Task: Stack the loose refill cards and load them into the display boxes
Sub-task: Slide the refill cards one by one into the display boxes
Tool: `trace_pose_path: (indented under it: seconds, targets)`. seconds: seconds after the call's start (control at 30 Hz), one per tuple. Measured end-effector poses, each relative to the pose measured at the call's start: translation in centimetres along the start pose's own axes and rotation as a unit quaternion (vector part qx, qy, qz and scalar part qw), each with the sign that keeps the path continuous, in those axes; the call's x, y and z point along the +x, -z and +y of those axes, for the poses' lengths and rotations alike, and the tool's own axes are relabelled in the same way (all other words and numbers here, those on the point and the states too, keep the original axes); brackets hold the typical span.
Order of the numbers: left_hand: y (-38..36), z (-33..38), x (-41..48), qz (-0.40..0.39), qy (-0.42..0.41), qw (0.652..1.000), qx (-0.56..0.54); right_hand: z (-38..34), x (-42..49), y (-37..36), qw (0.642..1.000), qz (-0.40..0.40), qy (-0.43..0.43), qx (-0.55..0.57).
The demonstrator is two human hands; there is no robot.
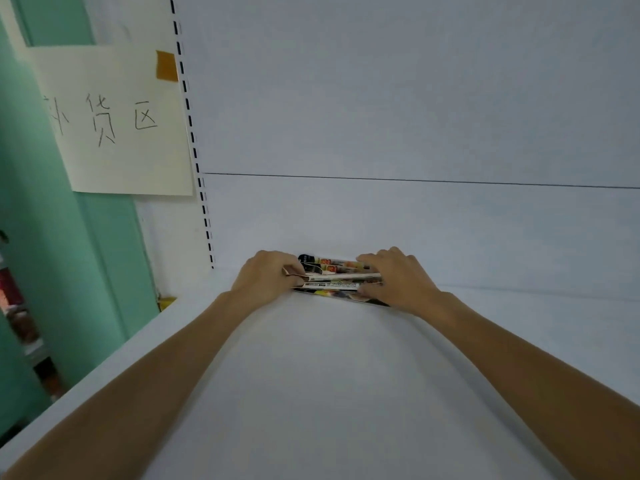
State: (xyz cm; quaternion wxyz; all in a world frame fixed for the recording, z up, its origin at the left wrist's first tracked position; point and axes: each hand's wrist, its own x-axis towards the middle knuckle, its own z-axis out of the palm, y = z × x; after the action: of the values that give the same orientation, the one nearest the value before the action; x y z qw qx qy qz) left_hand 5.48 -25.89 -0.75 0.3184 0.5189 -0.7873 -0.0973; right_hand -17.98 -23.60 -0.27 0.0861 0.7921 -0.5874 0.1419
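Head view: left hand [268, 273] and right hand [394, 278] fingers [369, 260] curl round both ends of refill cards [334, 276] at the shelf [311, 375] back; square edges evenly, squeeze lightly, avoid bending.

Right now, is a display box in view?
No: no box shows; left hand and right hand grip a card stack on the white shelf.

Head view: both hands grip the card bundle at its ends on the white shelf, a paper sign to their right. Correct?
No: the head view shows the paper sign to their left. Left hand and right hand do grip the card bundle at its ends on the white shelf.
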Motion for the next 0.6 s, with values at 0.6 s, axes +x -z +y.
trace_pose_path:
  seconds: [0.6]
  targets:
    - [0.0,-1.8,-0.6,-0.041,0.036,0.998,-0.03,1.1,-1.7,0.8,0.995,0.047,-0.013,0.082]
